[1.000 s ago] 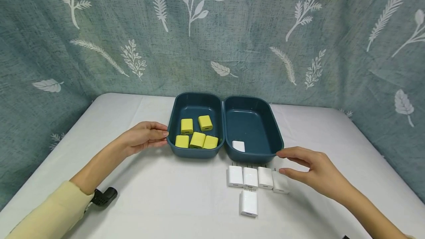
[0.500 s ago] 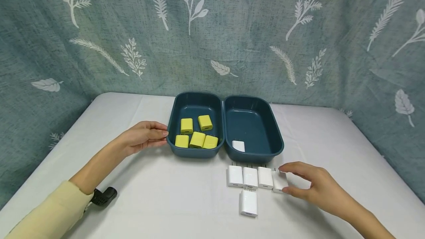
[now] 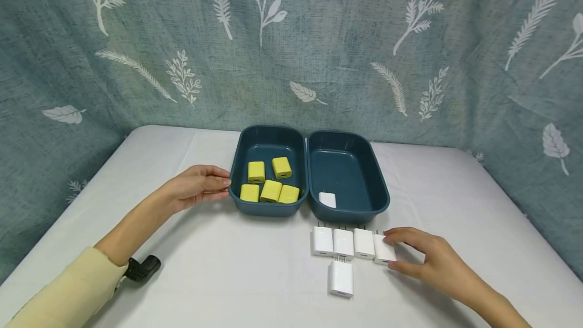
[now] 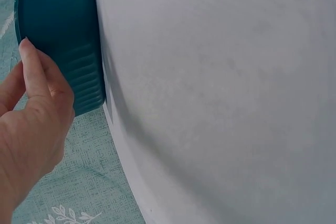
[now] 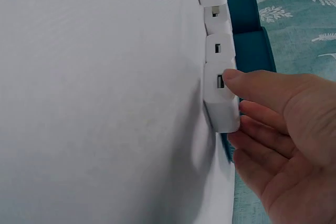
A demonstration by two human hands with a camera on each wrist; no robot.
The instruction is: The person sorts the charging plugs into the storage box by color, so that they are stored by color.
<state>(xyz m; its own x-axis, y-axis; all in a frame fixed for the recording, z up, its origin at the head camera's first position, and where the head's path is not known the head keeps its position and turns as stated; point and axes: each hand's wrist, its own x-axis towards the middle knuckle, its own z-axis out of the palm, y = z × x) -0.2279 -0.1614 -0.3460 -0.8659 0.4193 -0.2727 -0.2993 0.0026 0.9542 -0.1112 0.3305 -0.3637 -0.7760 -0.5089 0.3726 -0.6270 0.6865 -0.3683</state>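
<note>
Several white USB wall chargers stand in a row on the table, and my right hand (image 3: pixel 430 257) is at the rightmost white charger (image 3: pixel 383 249). In the right wrist view, my thumb presses the port face of this charger (image 5: pixel 223 103), with my fingers round its far side. My left hand (image 3: pixel 196 189) rests against the outer left wall of the left dark teal bin (image 3: pixel 273 210). One fingertip reaches its rim in the left wrist view. Yellow chargers (image 3: pixel 271 191) lie in that bin. A single white charger (image 3: pixel 327 200) lies in the right teal bin (image 3: pixel 348 215).
In front of the row lies another white charger (image 3: pixel 341 280), its prongs pointing toward the bins. The two bins stand side by side at the back of the white-covered table (image 3: pixel 227 267). Behind hangs a leaf-patterned curtain (image 3: pixel 346 85). A black device (image 3: pixel 143 269) is at the left wrist.
My right hand has come from the front corner of the right bin down to the rightmost white charger, thumb and fingers closing on it. My left hand stays at the left bin.
</note>
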